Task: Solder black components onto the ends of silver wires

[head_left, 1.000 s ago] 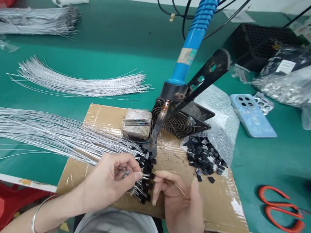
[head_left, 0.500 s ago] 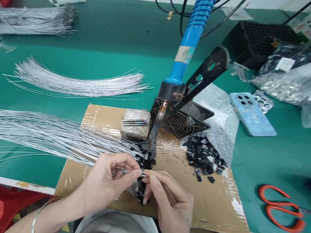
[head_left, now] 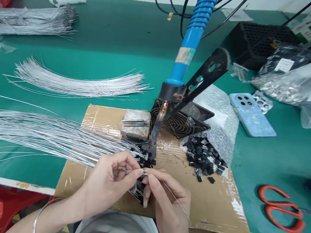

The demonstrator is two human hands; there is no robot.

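My left hand (head_left: pixel 114 178) pinches a thin silvery wire end between thumb and forefinger. Nearly touching its fingertips, my right hand (head_left: pixel 168 201) is closed on a thin wire (head_left: pixel 177 199) that trails down past the palm. What lies between the fingertips is too small to make out. Beneath and behind both hands is a cluster of small black connectors (head_left: pixel 146 161), joined to a long bundle of silvery wires (head_left: pixel 47 132) running left. A pile of black pieces (head_left: pixel 205 155) lies to the right on bubble wrap (head_left: pixel 230 119).
Cardboard (head_left: pixel 213 205) covers the work area. A blue hose (head_left: pixel 192 36) with a black bracket rises over a round-grilled fan (head_left: pixel 179 124). Another wire bundle (head_left: pixel 82 84) lies behind. Rightward are a phone (head_left: pixel 253 114) and orange-handled scissors (head_left: pixel 283 209).
Both hands stay nearly in place, the right one shifted slightly left. A loose wire now stands out above the left part of the bundle.
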